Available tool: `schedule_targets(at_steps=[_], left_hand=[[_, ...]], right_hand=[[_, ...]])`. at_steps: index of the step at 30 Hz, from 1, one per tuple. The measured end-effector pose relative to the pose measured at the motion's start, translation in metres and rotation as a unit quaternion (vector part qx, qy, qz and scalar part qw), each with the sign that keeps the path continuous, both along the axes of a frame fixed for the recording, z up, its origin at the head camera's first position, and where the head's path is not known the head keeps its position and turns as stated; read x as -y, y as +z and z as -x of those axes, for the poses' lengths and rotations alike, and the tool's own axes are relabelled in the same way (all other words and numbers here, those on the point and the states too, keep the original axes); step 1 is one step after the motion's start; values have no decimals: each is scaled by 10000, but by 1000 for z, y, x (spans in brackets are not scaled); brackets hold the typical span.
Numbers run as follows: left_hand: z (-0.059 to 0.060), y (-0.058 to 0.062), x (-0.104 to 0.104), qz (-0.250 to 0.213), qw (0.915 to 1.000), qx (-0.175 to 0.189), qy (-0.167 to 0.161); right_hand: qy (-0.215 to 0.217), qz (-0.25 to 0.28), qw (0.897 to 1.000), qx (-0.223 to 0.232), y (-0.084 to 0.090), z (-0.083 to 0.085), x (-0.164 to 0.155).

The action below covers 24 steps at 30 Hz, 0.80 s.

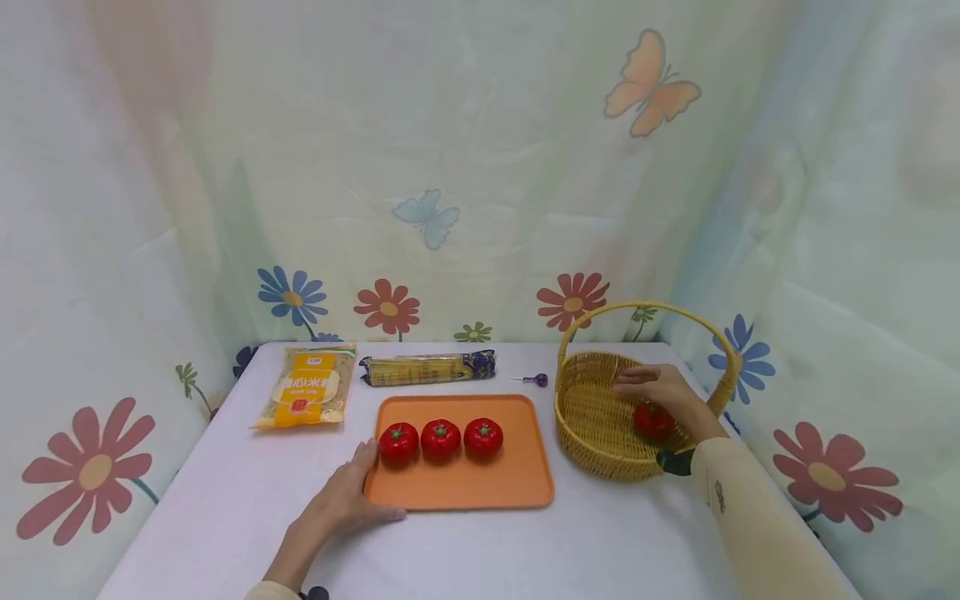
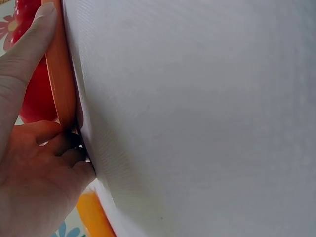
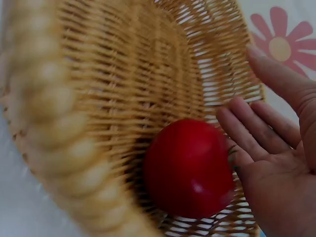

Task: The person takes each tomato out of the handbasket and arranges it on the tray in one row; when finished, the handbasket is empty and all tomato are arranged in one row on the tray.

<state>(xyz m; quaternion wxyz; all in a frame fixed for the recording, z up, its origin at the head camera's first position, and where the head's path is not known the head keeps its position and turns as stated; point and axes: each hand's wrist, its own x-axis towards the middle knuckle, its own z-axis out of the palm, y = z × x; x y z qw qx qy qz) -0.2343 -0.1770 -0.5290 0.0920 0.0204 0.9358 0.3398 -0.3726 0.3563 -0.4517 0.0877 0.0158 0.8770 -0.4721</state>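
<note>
Three tomatoes [image 1: 440, 439]: in a row across the far half of the orange tray [image 1: 465, 487], stems up, evenly spaced so none touches its neighbour.
Fourth tomato [image 1: 653, 419]: on the floor of the wicker basket [image 1: 592, 408], toward its 4 o'clock side, just under the right hand.
Right hand [image 1: 663, 390]: reaches over the basket rim; in the wrist view its fingers [image 3: 249, 131] are straight and spread, the palm beside the tomato and barely touching it, not grasping it.
Left hand [image 1: 341, 500]: lies flat on the desk [image 1: 225, 500] at the tray's 8 o'clock corner, fingers relaxed and laid along the rim; the wrist view shows a fingertip [image 2: 42, 19] against the orange edge, which reads as steadying the tray so it does not slide.
Basket placement: at 3 o'clock of the tray, just beside it, handle arched overhead.
Yellow packet [image 1: 305, 387]: flat at the tray's 10 o'clock.
Noodle bundle [image 1: 427, 367]: lengthwise behind the tray at 12 o'clock.
Small purple tool [image 1: 536, 380]: between bundle and basket.
</note>
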Motion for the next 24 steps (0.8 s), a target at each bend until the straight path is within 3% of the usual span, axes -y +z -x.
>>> schedule_targets(at_steps=[7,24], left_hand=[[1,1,1,-30,9999,-84,-54],[-1,3,1,-18,10000,-51,-30]], right_hand=[[-429,-182,9989,-67,-11,6,-6],[-38,-744,9972,-30,-18,-4,-18]])
